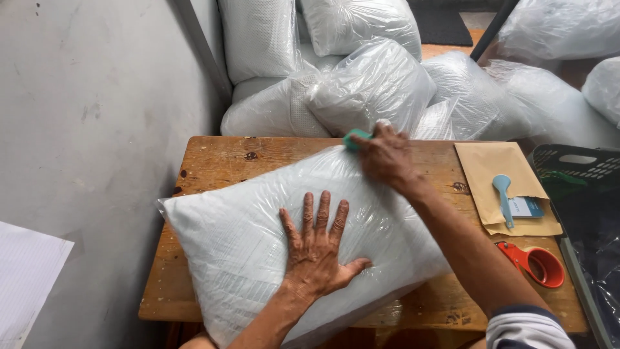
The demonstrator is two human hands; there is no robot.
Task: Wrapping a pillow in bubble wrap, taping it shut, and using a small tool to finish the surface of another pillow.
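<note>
1. The heap of bagged pillows point(387, 84) behind the table point(213, 161) is the biggest mass I see, leaning toward the far edge; I judge it could slump onto the work surface.
2. The pillow in clear plastic point(258, 232) lies flat across the table. My left hand point(316, 252) presses on it, palm down, fingers spread, gripping nothing.
3. The dark basket point(575, 161) at right holds crinkled plastic; I cannot tell what else.
4. My right hand point(387, 155) is closed around a small teal tool point(355, 137) at the pillow's far edge. A slip there might tear the film.
5. The brown envelope point(497, 168) carries a blue scoop point(502, 194) and a card.
6. The red tape dispenser point(539, 264) sits near the table's front edge, where an elbow might knock it.
</note>
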